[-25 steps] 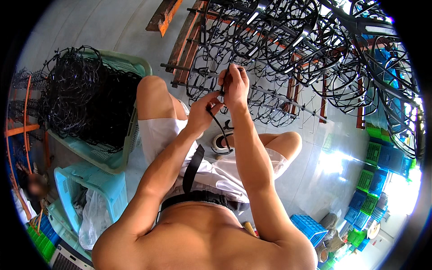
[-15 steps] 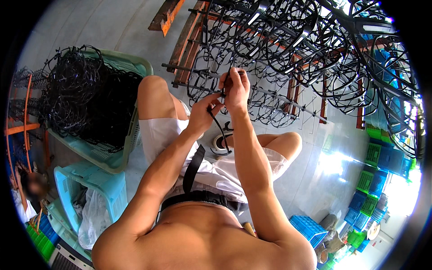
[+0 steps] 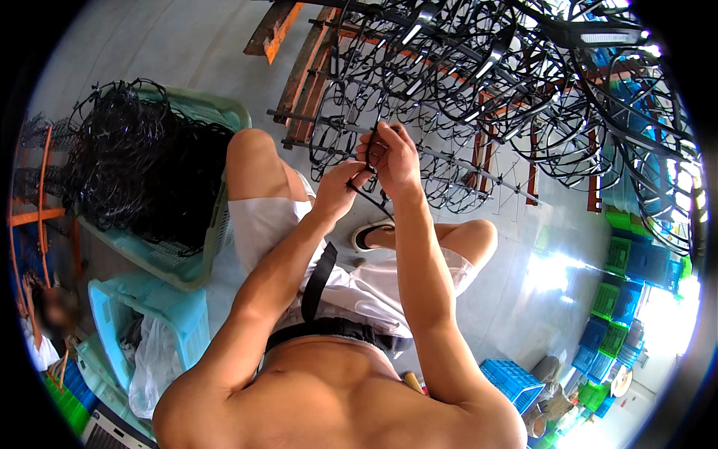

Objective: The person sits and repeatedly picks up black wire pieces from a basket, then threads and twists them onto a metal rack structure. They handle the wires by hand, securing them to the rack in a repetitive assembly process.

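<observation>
In front of my knees, my two hands meet close together. My left hand (image 3: pixel 338 190) is closed, thumb and fingers pinching a thin black strip (image 3: pixel 370 199); one end of it curves down to the right below the fingers. My right hand (image 3: pixel 394 160) is just to the right and slightly farther away, its fingers curled around the upper part of the strip. The parts between the fingertips are small and partly hidden. Just beyond my hands hang several black looped frames (image 3: pixel 336 112) on thin dark bars.
A pale green basket (image 3: pixel 241 112) heaped with tangled black loops (image 3: pixel 123 150) stands at left. Nearer is a light blue crate (image 3: pixel 191 307) with a clear plastic bag (image 3: pixel 153 367). Orange-brown rack posts (image 3: pixel 303 82) stand ahead. Blue and green crates (image 3: pixel 606 299) line the right; a person sits far left.
My right hand has shifted slightly right and nearer, its fingers more loosely curled. The strip's hanging end has swung up and right, now passing beneath my right wrist. My foot has shifted slightly.
</observation>
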The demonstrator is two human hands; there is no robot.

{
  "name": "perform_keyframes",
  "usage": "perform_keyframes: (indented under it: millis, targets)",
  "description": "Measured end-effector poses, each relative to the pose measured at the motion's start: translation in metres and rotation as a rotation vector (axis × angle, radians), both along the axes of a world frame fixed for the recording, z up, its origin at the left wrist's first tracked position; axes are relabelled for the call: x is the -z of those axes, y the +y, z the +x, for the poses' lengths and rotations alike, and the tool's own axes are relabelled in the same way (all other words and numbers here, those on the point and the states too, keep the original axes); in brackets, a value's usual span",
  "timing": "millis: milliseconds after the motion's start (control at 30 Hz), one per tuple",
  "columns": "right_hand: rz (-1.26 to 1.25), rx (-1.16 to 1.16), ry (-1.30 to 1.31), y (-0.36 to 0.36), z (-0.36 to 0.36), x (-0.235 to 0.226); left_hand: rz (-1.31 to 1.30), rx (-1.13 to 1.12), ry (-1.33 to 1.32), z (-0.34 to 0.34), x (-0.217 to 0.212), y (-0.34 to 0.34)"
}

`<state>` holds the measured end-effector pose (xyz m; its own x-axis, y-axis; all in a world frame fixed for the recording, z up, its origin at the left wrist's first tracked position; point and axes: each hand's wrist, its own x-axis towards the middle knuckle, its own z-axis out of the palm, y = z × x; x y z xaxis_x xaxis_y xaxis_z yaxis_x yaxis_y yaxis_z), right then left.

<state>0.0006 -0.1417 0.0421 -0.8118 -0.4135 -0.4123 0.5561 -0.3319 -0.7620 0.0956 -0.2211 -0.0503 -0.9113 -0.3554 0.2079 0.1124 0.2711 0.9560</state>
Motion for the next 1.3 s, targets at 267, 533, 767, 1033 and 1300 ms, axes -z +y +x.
perform_keyframes:
  millis: [267,533,767,1033,1300]
  targets:
    - [0.065,-0.001,-0.021,0.001,-0.005,-0.002,0.029,-0.063,-0.03,-0.006,-0.005,0.006]
    - [0.088,-0.014,0.003,0.004,0.0,-0.003,-0.007,-0.089,0.039,-0.006,-0.012,0.014]
    - [0.176,-0.025,0.108,0.012,-0.004,0.002,-0.03,-0.141,0.005,0.002,-0.033,0.02]
    - [0.735,-0.317,0.779,0.058,0.074,-0.056,-0.163,-0.309,0.097,0.044,-0.059,0.003]
    - [-0.05,-0.486,-0.17,0.117,0.087,-0.09,-0.465,0.21,0.394,0.038,-0.098,-0.014]
